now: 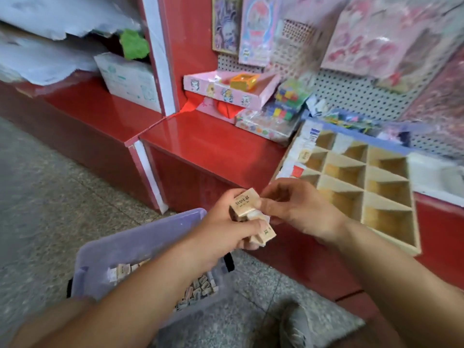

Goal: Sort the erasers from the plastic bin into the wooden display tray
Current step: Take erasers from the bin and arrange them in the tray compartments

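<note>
As left hand [223, 227] and right hand [298, 209] grasp erasers [245, 205], tray [388, 187] sits beside, bin [140, 243] below.

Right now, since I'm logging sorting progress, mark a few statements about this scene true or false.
1. The left hand grips several held erasers. True.
2. The plastic bin stands on a shelf. False: it sits on the floor.
3. Every compartment of the wooden tray is full. False: most visible compartments are empty.
4. Loose erasers lie in the plastic bin. True.
5. The right hand pinches one of the held erasers. True.
</note>
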{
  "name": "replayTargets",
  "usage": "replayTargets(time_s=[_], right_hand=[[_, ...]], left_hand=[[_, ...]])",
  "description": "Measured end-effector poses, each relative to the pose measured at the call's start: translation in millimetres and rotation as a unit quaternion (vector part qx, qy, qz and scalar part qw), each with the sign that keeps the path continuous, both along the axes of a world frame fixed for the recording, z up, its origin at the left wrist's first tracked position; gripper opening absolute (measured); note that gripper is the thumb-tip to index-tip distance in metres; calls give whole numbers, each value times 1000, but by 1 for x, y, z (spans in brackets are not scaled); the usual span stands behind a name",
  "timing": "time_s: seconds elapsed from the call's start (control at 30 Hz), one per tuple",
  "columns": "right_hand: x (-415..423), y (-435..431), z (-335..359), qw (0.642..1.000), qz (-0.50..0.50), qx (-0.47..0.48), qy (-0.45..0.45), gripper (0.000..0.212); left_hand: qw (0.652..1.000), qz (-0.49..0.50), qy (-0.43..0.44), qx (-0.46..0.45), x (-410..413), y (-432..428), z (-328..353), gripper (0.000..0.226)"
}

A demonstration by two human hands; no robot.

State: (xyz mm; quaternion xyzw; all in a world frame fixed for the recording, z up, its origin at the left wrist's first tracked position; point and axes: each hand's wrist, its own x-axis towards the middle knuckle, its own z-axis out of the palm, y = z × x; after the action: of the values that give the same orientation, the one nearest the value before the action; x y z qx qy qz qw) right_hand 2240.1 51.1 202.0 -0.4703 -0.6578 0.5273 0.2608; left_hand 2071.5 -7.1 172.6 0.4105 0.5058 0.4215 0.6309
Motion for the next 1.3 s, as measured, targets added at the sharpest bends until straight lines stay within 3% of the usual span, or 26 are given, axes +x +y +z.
replayTargets(time_s=[0.13, 0.3, 0.43, 0.53, 0.67, 0.87, 1.17, 1.3], right_hand=[[45, -7, 4, 999, -44, -5, 28, 46], [85, -8, -3, 991, -91, -16, 93, 13], [99, 9, -2, 983, -118, 11, 139, 31], [104, 28, -1, 978, -139, 11, 156, 33], [101, 54, 2, 979, -135, 27, 149, 26], [88, 86, 6, 988, -113, 13, 106, 51], [78, 109, 8, 986, -119, -59, 104, 34], [76, 114, 9, 989, -107, -44, 92, 26]], left_hand=[[999, -37, 1, 1, 37, 8, 11, 47], [996, -90, 4, 6, 72, 25, 16, 47], [993, -117, -1, 21, 90, 50, 21, 46], [993, -118, -7, 22, 94, 73, 24, 45], [994, -107, -28, 21, 91, 98, 26, 41], [994, -94, -30, 37, 84, 119, 20, 46], [996, -73, -38, 36, 75, 136, 13, 44], [996, -65, -50, 36, 71, 140, 14, 42]])
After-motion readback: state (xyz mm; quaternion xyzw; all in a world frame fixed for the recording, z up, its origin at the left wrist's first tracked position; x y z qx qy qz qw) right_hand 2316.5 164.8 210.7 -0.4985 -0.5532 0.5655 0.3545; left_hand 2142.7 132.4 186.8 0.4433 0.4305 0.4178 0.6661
